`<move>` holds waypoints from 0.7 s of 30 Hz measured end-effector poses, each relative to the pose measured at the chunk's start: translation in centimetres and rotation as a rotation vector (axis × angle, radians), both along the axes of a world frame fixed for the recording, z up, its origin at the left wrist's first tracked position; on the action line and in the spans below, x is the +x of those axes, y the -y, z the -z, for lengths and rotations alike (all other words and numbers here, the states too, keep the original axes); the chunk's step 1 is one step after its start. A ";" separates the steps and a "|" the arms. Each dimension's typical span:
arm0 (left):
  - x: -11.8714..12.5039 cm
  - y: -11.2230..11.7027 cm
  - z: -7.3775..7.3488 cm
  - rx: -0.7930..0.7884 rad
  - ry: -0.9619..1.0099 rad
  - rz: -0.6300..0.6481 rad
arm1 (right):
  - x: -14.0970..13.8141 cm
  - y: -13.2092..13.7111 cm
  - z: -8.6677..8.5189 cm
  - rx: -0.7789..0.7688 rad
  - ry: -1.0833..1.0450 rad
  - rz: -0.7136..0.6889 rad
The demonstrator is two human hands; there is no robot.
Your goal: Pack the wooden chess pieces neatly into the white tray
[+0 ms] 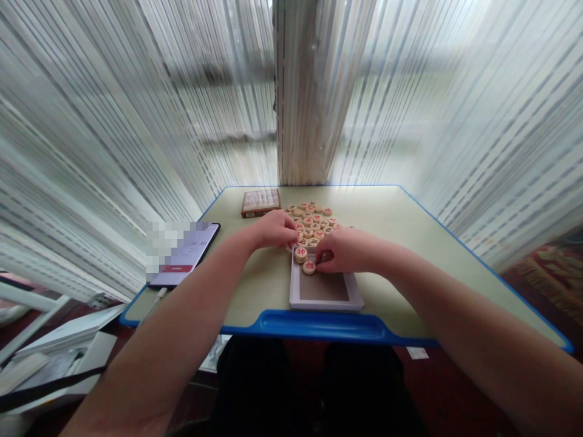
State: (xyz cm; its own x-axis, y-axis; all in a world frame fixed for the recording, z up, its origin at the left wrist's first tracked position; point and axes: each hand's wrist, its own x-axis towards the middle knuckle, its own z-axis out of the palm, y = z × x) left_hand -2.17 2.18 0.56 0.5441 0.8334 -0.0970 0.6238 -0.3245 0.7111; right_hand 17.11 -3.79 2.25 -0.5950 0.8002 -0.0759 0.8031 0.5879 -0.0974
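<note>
The right hand (334,252) has its fingertips at a round piece (309,267) in the shallow box (325,303). The left hand (279,228) reaches the loose pieces (317,220) on the table (423,255)

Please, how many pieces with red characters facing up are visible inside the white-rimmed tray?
2: one piece near the far left corner of the tray, seemingly stacked; the other piece slightly nearer, beside the right hand. Others may be hidden under that hand.

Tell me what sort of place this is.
Probably a room at home: sheer striped curtains hang behind a blue-edged table, with round game pieces laid out on it.
</note>
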 end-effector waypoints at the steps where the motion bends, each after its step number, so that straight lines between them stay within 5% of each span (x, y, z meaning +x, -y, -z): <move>1: -0.1 0.1 -0.1 -0.014 -0.001 -0.002 | -0.1 0.0 0.1 0.008 0.002 -0.008; 12: -0.6 1.3 -2.0 -0.232 -0.242 0.115 | -0.6 0.3 0.2 0.048 -0.066 -0.088; 21: -0.3 1.0 -1.3 -0.280 -0.289 0.205 | -0.8 0.5 0.2 0.084 -0.039 -0.102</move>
